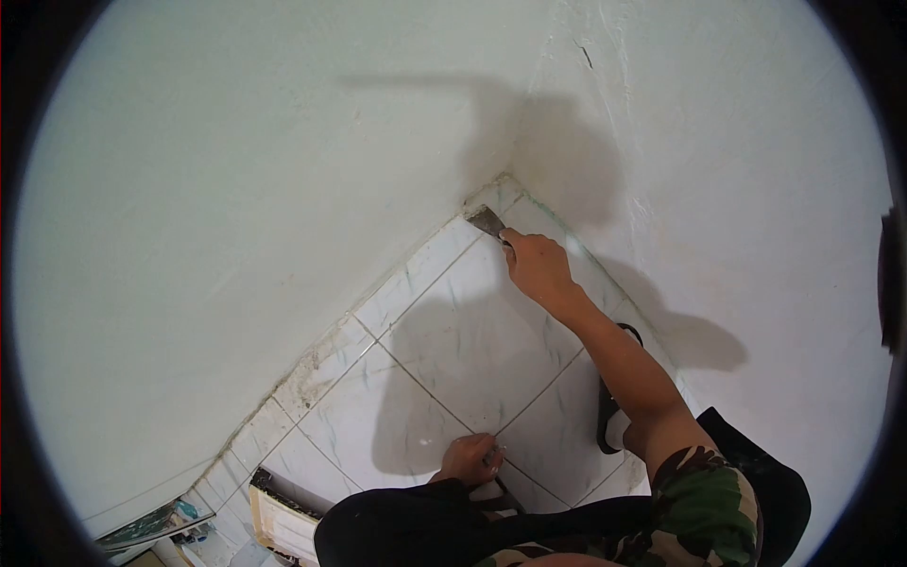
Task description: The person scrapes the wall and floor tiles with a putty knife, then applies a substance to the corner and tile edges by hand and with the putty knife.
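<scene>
My right hand (539, 269) is closed around the handle of a putty knife (487, 221). The metal blade touches the white floor tiles (472, 331) along the base of the left wall, close to the corner. Lower down, my left hand (468, 458) rests beside my dark-clothed knee with its fingers curled. Whatever those fingers hold, if anything, cannot be made out. Grey-brown residue (307, 378) marks the tile edge along the left wall.
Two pale walls meet at the corner. A black sandal (607, 416) is on my foot under my right arm. At lower left lie a shallow box with a dark edge (283, 520) and a framed panel (156, 525). A dark object (888, 283) is at the right edge.
</scene>
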